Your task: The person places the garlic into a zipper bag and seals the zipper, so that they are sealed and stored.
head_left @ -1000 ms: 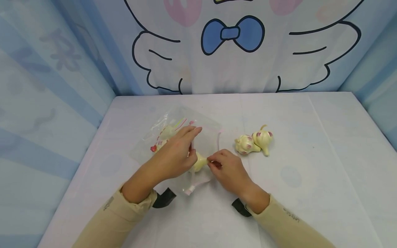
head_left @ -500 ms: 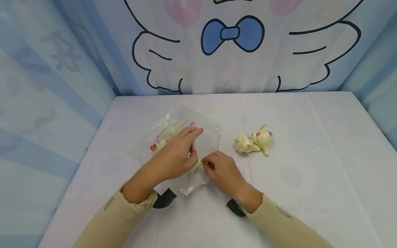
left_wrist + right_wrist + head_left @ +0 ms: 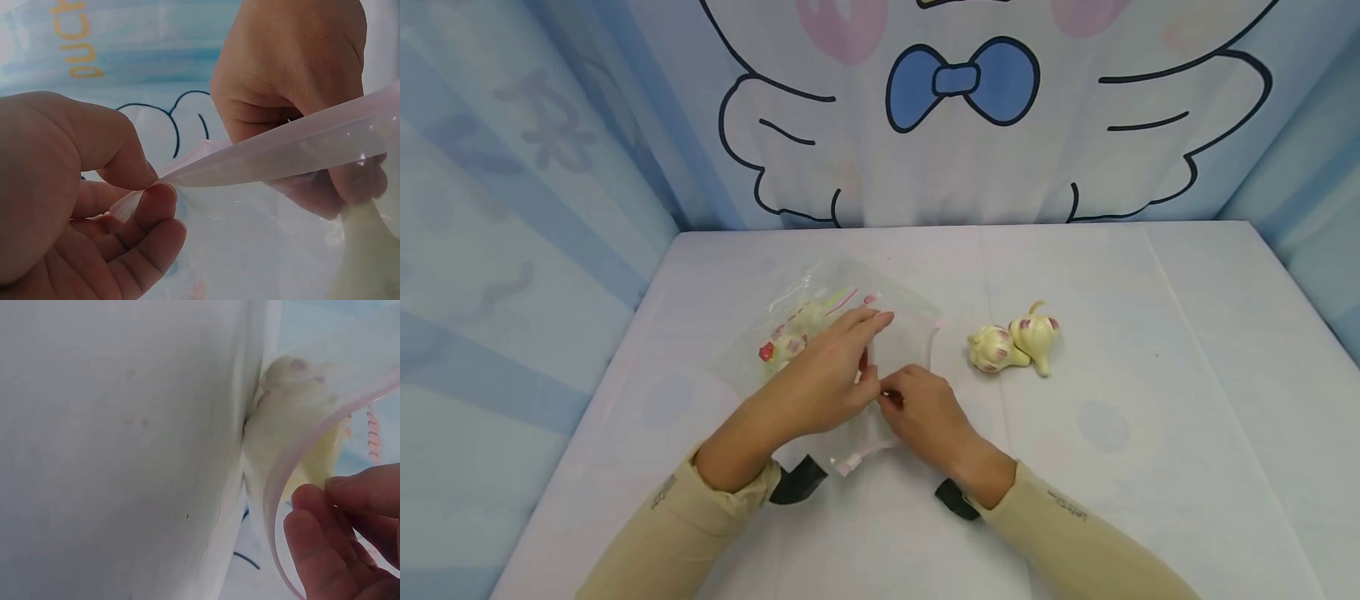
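A clear zip bag [image 3: 906,333] with a pink-edged mouth lies on the table under both hands. Between thumb and fingertips, my left hand [image 3: 820,375] pinches the edge of that mouth, which is lifted and gaping in the left wrist view. My right hand [image 3: 928,417] reaches in past the pink rim [image 3: 284,478] and pinches the stem of a pale garlic bulb [image 3: 281,434]. This bulb is inside the bag; in the head view the hands hide it. Another pale, purple-marked shape [image 3: 790,343] shows through the bag left of my left hand.
Two more garlic bulbs, one lying on its side [image 3: 992,348] and one with a curled stalk [image 3: 1036,335], touch each other right of the bag. A white cloth covers the table [image 3: 1150,433]. Printed curtains [image 3: 970,167] hang behind and at the sides.
My right hand has moved left with the garlic bulb, deeper into the bag, until the bulb is hidden in the head view. My left hand has stayed nearly still at the bag's mouth.
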`<state>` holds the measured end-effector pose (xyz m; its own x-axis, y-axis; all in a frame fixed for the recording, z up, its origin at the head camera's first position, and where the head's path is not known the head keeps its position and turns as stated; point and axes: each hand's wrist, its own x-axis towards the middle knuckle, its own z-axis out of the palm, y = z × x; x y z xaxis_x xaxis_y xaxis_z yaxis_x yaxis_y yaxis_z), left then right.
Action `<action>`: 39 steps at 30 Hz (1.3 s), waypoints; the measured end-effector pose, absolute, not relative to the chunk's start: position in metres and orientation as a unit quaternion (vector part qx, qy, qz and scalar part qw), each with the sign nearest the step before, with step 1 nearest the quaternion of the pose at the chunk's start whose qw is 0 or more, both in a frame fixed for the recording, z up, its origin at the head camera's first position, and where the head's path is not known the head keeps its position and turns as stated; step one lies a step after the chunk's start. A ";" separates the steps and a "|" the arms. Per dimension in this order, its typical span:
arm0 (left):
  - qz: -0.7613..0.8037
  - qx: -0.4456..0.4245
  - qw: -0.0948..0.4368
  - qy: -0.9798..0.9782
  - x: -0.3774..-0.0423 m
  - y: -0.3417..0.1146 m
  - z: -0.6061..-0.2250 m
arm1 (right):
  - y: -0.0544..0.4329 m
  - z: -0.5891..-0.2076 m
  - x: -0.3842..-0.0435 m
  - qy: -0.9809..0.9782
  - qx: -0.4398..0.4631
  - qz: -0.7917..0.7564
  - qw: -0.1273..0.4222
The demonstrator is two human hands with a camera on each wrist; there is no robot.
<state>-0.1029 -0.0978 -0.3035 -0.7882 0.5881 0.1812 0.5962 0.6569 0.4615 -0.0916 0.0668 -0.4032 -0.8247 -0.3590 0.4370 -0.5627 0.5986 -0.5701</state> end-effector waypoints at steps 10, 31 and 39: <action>-0.262 -0.331 0.020 -0.906 -0.102 -0.099 -0.304 | 0.062 -0.400 -0.092 -0.894 0.227 0.366 0.125; -0.262 -0.324 0.012 -0.909 -0.103 -0.098 -0.304 | 0.070 -0.393 -0.094 -0.860 0.298 0.410 -0.059; -0.264 -0.321 0.005 -0.910 -0.104 -0.099 -0.304 | 0.069 -0.395 -0.098 -0.854 0.335 0.392 -0.072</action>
